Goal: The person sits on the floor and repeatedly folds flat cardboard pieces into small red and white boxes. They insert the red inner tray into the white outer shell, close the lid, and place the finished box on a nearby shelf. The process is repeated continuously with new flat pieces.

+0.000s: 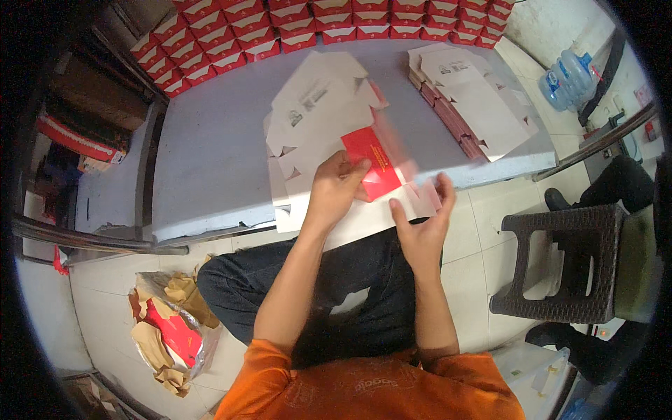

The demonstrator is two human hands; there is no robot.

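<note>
A flat white carton blank (318, 115) with cut flaps and dark print lies at the table's front edge, partly over my lap. On it is a red panel (374, 162) with small gold print; I cannot tell whether it is a separate card or a folded part of the blank. My left hand (336, 185) pinches the red panel's left side between thumb and fingers. At the blank's near right corner, my right hand (423, 227) has thumb and forefinger apart on either side of a pale pinkish flap (423, 196). The flaps along that side are blurred.
Rows of red-and-white boxes (301, 24) line the grey table's (210, 140) far edge. A stack of blanks (476, 105) sits at right. A torn brown paper package (171, 329) with red contents lies on the floor, left. A dark stool (560, 266) and another person's leg (616, 185) are right.
</note>
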